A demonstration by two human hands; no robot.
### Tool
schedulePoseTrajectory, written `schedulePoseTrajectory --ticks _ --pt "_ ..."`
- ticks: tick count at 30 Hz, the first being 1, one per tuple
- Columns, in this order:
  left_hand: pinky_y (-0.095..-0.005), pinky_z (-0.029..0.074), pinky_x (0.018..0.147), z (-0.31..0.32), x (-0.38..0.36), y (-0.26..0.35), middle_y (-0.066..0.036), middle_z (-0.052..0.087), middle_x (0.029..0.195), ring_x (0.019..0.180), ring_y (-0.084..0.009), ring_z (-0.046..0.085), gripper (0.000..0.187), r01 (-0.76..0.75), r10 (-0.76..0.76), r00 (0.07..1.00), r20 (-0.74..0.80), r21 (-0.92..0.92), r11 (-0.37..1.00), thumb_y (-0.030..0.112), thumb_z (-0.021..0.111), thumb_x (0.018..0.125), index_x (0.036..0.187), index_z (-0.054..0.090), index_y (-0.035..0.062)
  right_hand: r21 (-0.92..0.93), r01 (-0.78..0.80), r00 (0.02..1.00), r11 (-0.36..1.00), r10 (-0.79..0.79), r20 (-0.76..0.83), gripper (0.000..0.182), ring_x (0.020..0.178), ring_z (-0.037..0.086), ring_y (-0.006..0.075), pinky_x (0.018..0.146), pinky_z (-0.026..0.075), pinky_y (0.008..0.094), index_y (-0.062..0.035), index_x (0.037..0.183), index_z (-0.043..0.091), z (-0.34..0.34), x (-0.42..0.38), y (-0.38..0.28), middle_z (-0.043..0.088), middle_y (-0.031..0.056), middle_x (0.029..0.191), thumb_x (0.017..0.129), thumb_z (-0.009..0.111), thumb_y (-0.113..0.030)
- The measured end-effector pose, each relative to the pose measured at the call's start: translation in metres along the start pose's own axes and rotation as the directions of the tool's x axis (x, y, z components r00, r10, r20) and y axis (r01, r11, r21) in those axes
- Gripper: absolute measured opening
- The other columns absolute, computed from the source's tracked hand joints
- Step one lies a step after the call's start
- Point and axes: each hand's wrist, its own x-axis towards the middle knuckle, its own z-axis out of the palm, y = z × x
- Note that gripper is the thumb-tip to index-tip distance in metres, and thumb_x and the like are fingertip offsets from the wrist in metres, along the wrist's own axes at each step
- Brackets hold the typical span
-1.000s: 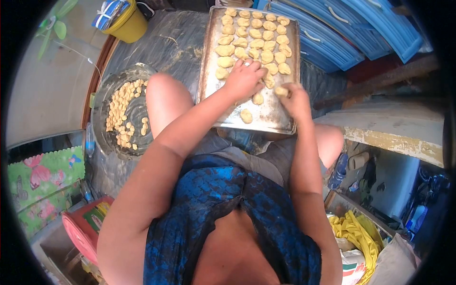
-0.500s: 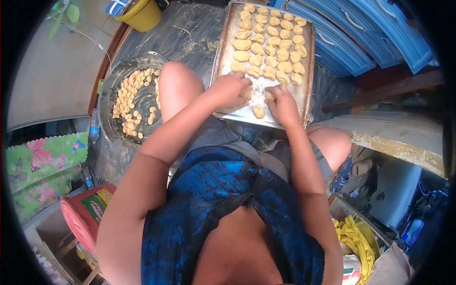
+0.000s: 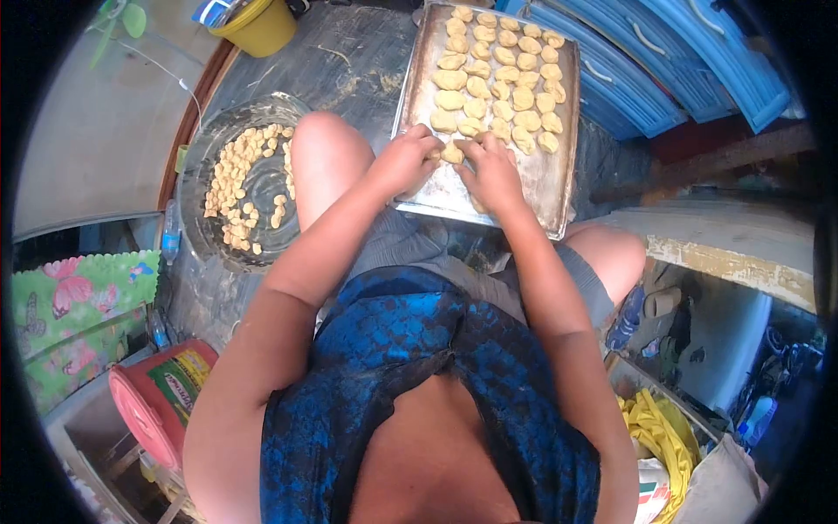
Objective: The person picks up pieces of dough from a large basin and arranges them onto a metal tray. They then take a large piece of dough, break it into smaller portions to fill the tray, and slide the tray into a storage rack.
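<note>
A large metal baking tray [image 3: 534,188] lies in front of my knees, its upper part covered with rows of flattened yellow dough pieces [image 3: 449,79]. At the tray's near left, my left hand [image 3: 407,162] has its fingers curled around a small dough piece, mostly hidden. Beside it, my right hand [image 3: 494,175] pinches another dough piece [image 3: 452,153] with thumb and fingers, just below the lowest row. Part of one more piece shows under my right wrist. Whitish flour dusts the tray around both hands.
A wide dark round basin [image 3: 194,205] with many small dough lumps [image 3: 229,188] stands left of my knee. Blue louvred panels [image 3: 602,52] are at the upper right. A yellow bucket [image 3: 262,28] stands at the upper left, a red-lidded tub [image 3: 144,410] at the lower left.
My right hand has moved left across the tray, close to my left hand, with the dough piece between them. My left hand has shifted slightly left and up.
</note>
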Motion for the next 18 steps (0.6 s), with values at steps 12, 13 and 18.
schedulePoseTrajectory --ticks 12,13,18 --pt "-0.0399 0.044 0.081 0.017 0.013 0.009 -0.010 0.056 0.098 0.095 -0.0302 0.054 0.025 -0.002 -0.006 0.993 -0.120 -0.070 0.998 0.013 0.067 0.072 0.095 0.061 0.0053 0.085 -0.252 0.960 0.964 0.260 -0.108 0.025 0.084 0.058 0.0331 0.074 0.047 0.0396 -0.0048 0.093 0.061 -0.011 -0.014 0.032 0.057 0.0162 0.090 0.070 0.070 -0.011" --pt "-0.0399 0.044 0.081 0.017 0.011 0.012 -0.010 0.056 0.098 0.095 -0.0302 0.054 0.025 -0.001 -0.007 0.993 -0.114 -0.072 0.997 0.013 0.067 0.072 0.095 0.061 0.0053 0.072 -0.301 0.950 0.951 0.305 -0.061 0.025 0.085 0.058 0.0330 0.074 0.047 0.0393 -0.0047 0.093 0.060 -0.014 -0.017 0.034 0.057 0.0169 0.090 0.071 0.070 -0.012" --pt "-0.0370 0.037 0.083 0.027 0.015 0.022 -0.005 0.056 0.092 0.096 -0.0216 0.051 0.016 -0.258 0.300 0.948 -0.112 0.283 0.924 0.016 0.062 0.072 0.087 0.062 0.0114 0.054 -0.202 0.976 0.978 0.206 -0.071 0.022 0.091 0.054 0.0366 0.078 0.045 0.0416 -0.0055 0.092 0.059 -0.037 -0.027 0.013 0.056 0.0167 0.092 0.072 0.067 -0.011"
